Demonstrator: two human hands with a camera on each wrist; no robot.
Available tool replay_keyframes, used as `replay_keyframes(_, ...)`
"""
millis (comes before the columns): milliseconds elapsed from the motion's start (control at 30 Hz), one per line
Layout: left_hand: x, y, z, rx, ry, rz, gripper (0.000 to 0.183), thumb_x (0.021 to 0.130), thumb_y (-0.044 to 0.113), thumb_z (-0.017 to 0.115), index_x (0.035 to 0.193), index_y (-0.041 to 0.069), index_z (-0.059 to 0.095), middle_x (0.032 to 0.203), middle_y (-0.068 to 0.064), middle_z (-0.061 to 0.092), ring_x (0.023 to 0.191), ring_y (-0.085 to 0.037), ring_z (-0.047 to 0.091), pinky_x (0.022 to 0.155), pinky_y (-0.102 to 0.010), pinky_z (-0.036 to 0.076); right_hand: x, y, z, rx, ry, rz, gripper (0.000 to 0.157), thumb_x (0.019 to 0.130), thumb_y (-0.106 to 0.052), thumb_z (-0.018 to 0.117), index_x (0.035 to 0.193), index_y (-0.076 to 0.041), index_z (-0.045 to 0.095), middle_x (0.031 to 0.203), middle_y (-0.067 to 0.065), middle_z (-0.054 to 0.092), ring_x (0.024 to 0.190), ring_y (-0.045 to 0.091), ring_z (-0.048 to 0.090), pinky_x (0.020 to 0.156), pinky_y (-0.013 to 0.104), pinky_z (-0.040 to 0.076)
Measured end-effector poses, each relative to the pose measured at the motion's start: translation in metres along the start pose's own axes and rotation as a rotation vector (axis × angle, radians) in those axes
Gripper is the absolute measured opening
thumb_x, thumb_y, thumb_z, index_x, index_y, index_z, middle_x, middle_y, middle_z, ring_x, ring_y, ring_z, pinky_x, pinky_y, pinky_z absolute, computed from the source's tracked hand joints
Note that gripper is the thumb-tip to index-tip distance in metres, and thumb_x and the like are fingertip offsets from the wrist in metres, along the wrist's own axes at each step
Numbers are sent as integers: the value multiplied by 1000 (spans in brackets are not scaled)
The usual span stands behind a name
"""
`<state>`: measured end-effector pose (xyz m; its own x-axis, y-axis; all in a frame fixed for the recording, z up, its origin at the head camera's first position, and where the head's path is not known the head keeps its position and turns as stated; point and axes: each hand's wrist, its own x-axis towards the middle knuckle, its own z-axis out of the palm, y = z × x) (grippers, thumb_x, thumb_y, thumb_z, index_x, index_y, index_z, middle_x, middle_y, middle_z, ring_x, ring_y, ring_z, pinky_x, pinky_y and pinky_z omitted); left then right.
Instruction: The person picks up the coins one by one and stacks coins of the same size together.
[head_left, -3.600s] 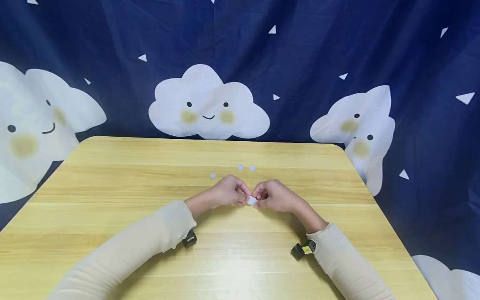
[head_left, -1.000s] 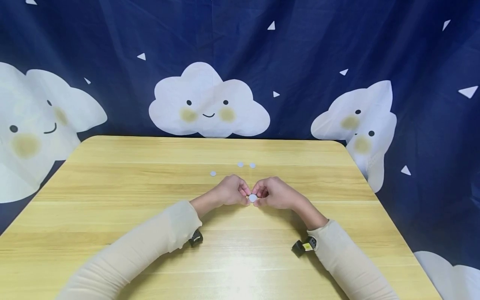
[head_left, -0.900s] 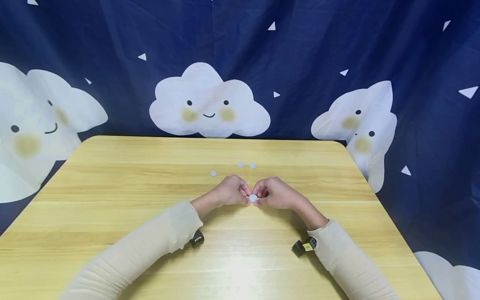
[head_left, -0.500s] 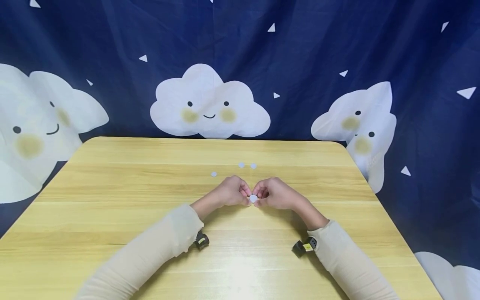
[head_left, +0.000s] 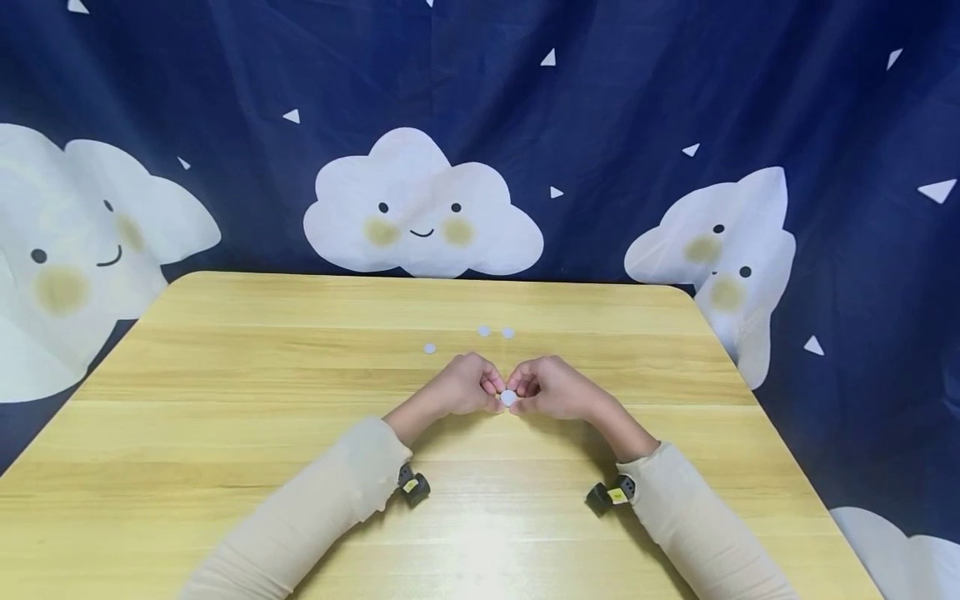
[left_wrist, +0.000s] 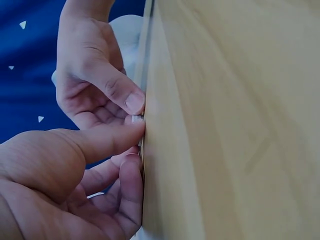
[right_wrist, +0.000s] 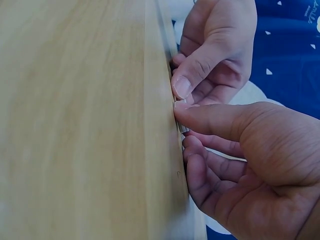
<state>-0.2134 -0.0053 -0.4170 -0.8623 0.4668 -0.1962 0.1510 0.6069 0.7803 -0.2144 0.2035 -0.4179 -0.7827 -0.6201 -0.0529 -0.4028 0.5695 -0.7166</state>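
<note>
Between the two hands, low over the wooden table [head_left: 300, 517], is a small round white disc [head_left: 508, 398]. My left hand [head_left: 468, 385] pinches its left side with thumb and curled fingers. From the other side my right hand [head_left: 553, 389] grips it the same way, so the thumbs nearly meet at its near edge. In the right wrist view a thin pale edge [right_wrist: 183, 128] shows between the fingers; most of the disc is hidden there. The left wrist view has both thumbs right at the tabletop.
Beyond the hands lie three similar white discs: one on the left [head_left: 430, 348], a middle one [head_left: 483, 332] and a right one [head_left: 508, 332]. A dark blue curtain [head_left: 600, 100] with printed clouds hangs behind the table's far edge.
The disc, partly covered by the left fingers at first, now shows its round face between both hands. The left forearm has swung to the right; the right arm has hardly moved.
</note>
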Motion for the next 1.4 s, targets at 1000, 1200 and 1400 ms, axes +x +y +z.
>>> replay_keyframes(1000, -3, -4, 2, 4, 9, 32, 20, 80, 8, 87, 91, 10, 71, 84, 0, 65, 79, -14, 58, 71, -24, 50, -1, -3, 0, 7, -6, -5, 18, 84, -4, 83, 98, -5, 72, 85, -3, 70, 79, 13, 63, 73, 27, 56)
replay_keyframes(1200, -3, -3, 2, 14, 14, 27, 20, 80, 8, 87, 91, 10, 71, 85, 0, 65, 80, -14, 59, 73, -25, 51, -2, -3, 0, 8, -3, -17, 18, 84, -3, 82, 98, -4, 72, 84, -1, 70, 78, 13, 63, 72, 27, 56)
replay_keyframes(1400, -4, -5, 1, 18, 14, 43, 20, 80, 7, 87, 92, 9, 71, 85, 0, 65, 81, -14, 59, 73, -25, 52, -1, -3, 0, 9, -5, -3, 18, 84, -4, 82, 98, -5, 72, 84, -2, 69, 77, 13, 62, 71, 26, 55)
